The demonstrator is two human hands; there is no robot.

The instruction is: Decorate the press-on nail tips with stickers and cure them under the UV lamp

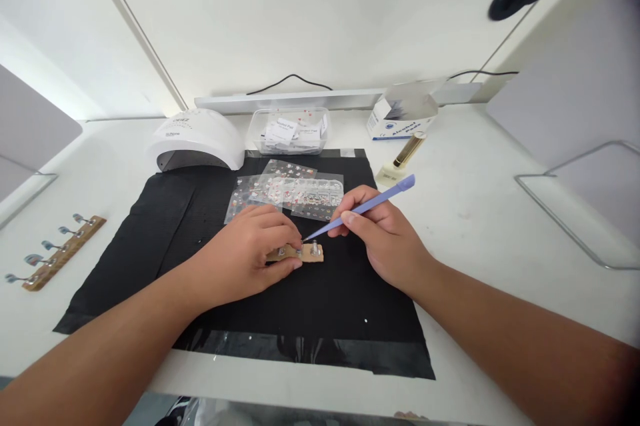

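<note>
My right hand (383,233) is closed around a thin purple tool (373,203), its pointed tip down and to the left, close to my left fingertips. Over a small tan wooden strip (319,256) lies my left hand (255,246), fingers and thumb closed on the strip and covering its left part. Small clear pegs stand on the strip. Just behind my hands, sticker sheets (245,189) and a clear compartment case (327,191) with small decorations rest on the black mat (320,306).
A white lamp (195,143) stands at the back left, beside a clear box of packets (293,136). Back right are an alcohol pad box (405,123) and a gold-capped bottle (409,149). A wooden rack (65,253) with nail tips is at the left.
</note>
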